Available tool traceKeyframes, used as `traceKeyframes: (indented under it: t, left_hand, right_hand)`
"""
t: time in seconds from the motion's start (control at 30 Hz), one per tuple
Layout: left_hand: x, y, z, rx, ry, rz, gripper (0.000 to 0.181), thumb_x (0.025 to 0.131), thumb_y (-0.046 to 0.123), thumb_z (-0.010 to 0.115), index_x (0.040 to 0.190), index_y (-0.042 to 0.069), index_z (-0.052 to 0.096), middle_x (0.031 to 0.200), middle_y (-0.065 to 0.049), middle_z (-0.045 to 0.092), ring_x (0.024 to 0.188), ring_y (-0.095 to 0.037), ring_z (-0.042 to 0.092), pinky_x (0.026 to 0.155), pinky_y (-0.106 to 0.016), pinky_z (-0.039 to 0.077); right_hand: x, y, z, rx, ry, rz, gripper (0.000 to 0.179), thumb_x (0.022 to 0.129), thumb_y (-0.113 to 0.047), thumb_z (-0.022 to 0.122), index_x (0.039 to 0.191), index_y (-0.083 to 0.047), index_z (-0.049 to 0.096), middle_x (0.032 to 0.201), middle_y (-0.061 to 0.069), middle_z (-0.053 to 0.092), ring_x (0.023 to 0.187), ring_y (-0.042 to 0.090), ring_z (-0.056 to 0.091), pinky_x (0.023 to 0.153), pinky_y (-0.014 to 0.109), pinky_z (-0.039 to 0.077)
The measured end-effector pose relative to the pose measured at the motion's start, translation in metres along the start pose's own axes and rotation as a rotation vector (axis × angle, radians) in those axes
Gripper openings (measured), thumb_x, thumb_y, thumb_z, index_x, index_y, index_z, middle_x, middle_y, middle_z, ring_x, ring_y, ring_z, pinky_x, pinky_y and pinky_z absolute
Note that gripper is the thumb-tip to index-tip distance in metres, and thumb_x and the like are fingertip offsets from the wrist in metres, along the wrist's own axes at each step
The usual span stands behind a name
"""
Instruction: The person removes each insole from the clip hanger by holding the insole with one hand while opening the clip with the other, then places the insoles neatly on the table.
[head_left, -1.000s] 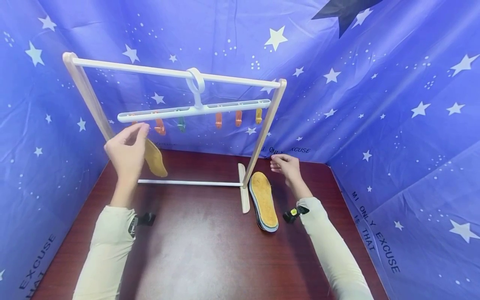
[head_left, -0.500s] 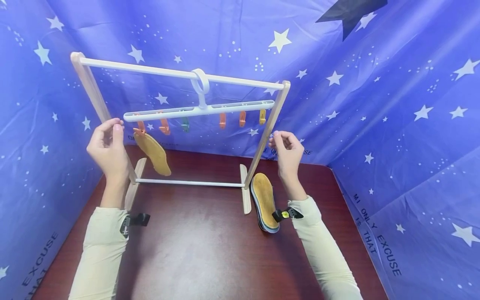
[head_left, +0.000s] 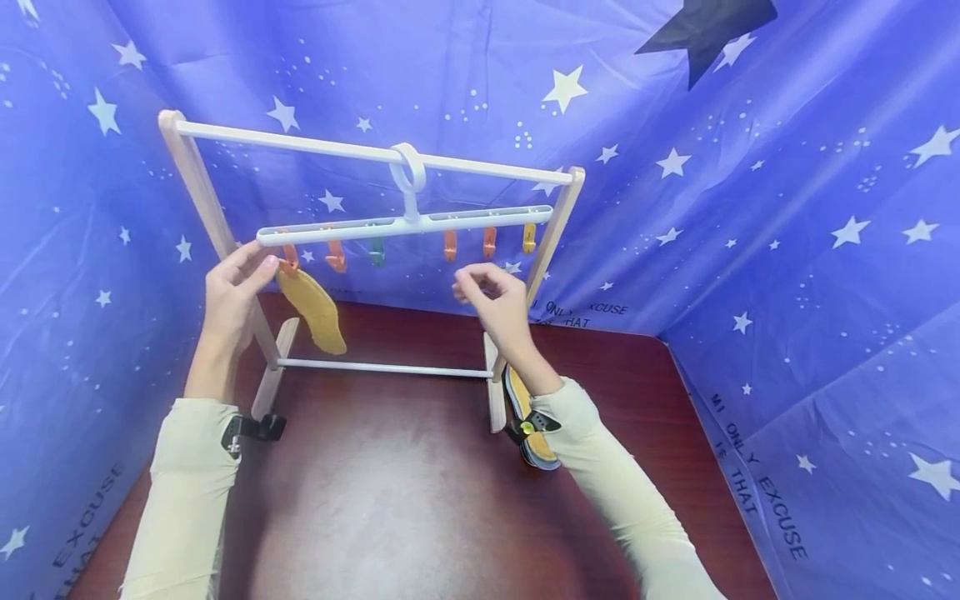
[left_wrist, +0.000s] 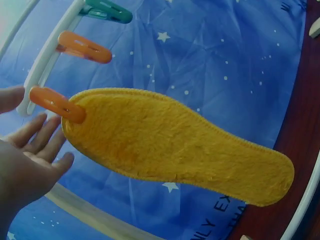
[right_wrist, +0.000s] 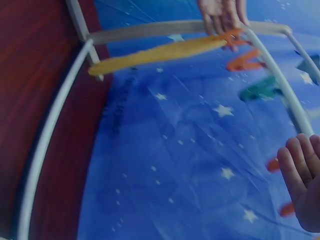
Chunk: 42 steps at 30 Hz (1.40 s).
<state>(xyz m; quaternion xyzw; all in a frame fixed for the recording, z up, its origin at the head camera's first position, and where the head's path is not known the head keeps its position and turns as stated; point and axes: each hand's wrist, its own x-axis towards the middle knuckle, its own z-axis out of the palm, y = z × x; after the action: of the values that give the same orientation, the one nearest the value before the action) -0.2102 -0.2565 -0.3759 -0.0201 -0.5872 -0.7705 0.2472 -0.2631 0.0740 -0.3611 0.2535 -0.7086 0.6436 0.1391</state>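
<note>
A fuzzy yellow insole hangs from the orange clip at the left end of a white clip hanger. Beside that end is my left hand, its fingertips right at the hanger's tip. In the left wrist view its fingers look extended and spread behind the clip. My right hand is raised below the hanger's right half, fingers loosely bent and holding nothing. Several more clips dangle along the bar, including a green clip and a yellow clip, with nothing in them.
The hanger's ring loops over the top rod of a wood-and-white rack on the dark red table. Right of the rack's foot lies a stack of insoles, partly covered by my right wrist. A blue star-printed curtain encloses the table.
My left hand drew off the clip to the left, then came back to the hanger's end. My right hand rose and moved left, in front of the rack. The insole stays clipped.
</note>
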Motion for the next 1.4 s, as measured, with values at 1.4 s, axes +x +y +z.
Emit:
traceKeyframes:
  t: [1.4]
  left_hand:
    - [-0.002, 0.004, -0.008, -0.054, -0.157, 0.096, 0.020, 0.087, -0.002, 0.077, 0.105, -0.009, 0.074, 0.092, -0.003, 0.081, 0.079, -0.010, 0.076, 0.081, -0.018, 0.059]
  right_hand:
    - [-0.008, 0.035, 0.119, 0.091, -0.320, 0.262, 0.022, 0.095, -0.005, 0.070, 0.114, 0.007, 0.071, 0.106, 0.027, 0.074, 0.090, 0.027, 0.075, 0.077, 0.029, 0.064]
